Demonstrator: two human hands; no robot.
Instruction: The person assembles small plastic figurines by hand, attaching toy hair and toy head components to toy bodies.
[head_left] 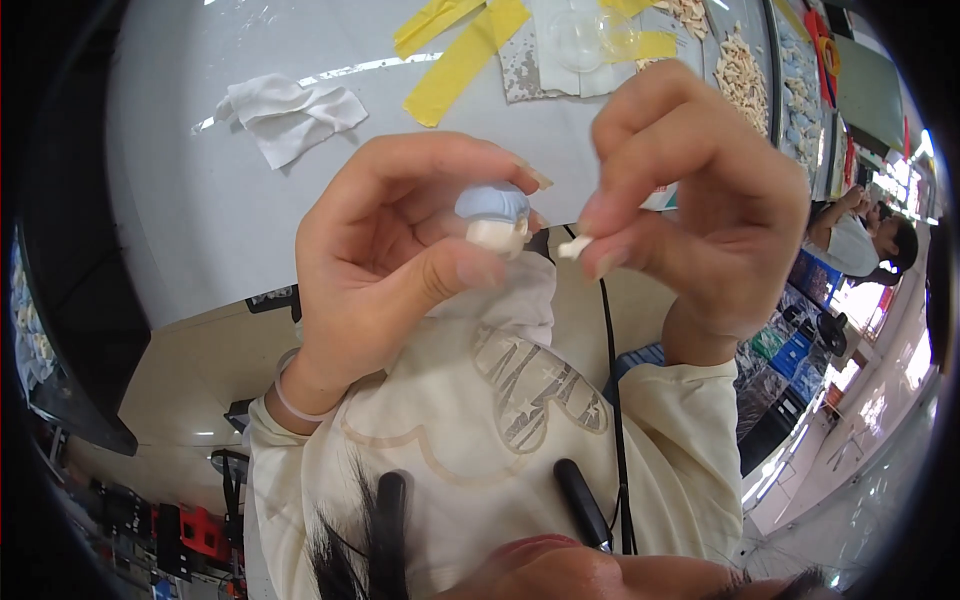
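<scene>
My left hand (390, 240) curls its fingers and thumb around a small round figure head (495, 218), light blue on top and cream below. Just to the right, my right hand (690, 200) pinches a tiny cream plastic piece (574, 247) between thumb and index finger. The piece points toward the figure head, and a short gap lies between the two. Both hands are raised over the near edge of the grey table (240, 220). The fingers hide part of the head.
A crumpled white cloth (292, 115) lies at the table's left. Yellow tape strips (465, 60) and a clear plastic dish (585, 40) are farther back. Small cream pieces (740, 75) are heaped at the far right. A black cable (612, 370) hangs down in front of me. Another person (865, 235) is at right.
</scene>
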